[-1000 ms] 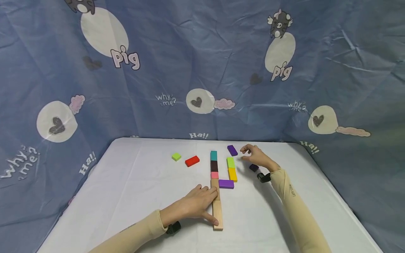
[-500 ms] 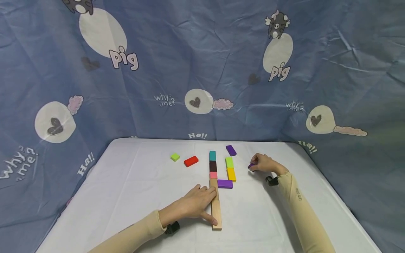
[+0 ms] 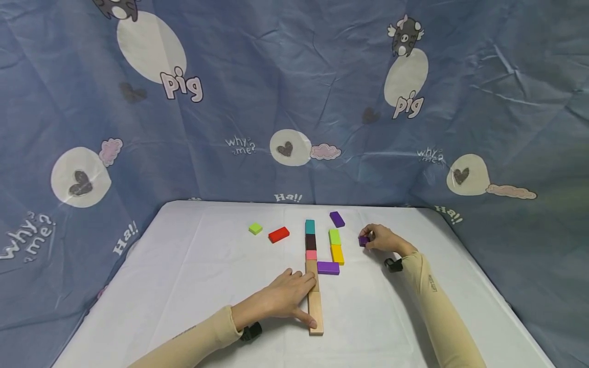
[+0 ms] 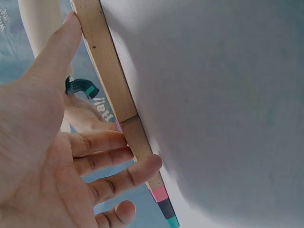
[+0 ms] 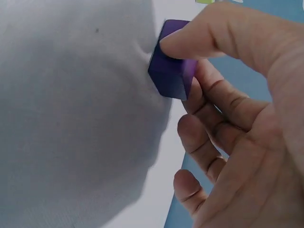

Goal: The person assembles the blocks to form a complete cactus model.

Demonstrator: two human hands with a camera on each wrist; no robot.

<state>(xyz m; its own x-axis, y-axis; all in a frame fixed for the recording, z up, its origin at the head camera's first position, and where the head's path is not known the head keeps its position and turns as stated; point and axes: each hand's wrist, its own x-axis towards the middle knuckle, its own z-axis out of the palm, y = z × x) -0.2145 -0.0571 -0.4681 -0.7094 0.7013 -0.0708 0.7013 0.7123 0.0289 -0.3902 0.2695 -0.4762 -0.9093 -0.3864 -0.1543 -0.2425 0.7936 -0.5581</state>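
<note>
My left hand (image 3: 287, 295) rests along two plain wooden blocks (image 3: 315, 313) laid end to end, the thumb on the near one and the fingertips on the far one. The left wrist view shows its fingers (image 4: 128, 178) spread loosely, not curled around the wood. Beyond them the row continues with a pink block (image 3: 311, 254), a dark brown block (image 3: 311, 242) and a teal block (image 3: 310, 227). To the right, my right hand (image 3: 384, 239) pinches a small dark purple block (image 5: 171, 66) between thumb and fingers, close to the white tabletop.
A long purple block (image 3: 328, 268) lies against the row's right side. Next to it are a yellow block (image 3: 337, 254) and a lime block (image 3: 334, 236). Another purple block (image 3: 337, 220) lies farther back. Left of the row lie a red block (image 3: 278, 235) and a small green block (image 3: 255, 228).
My right hand has moved right and slightly down from beside the back purple block, and has taken hold of the small dark purple block. The left hand stays in place.
</note>
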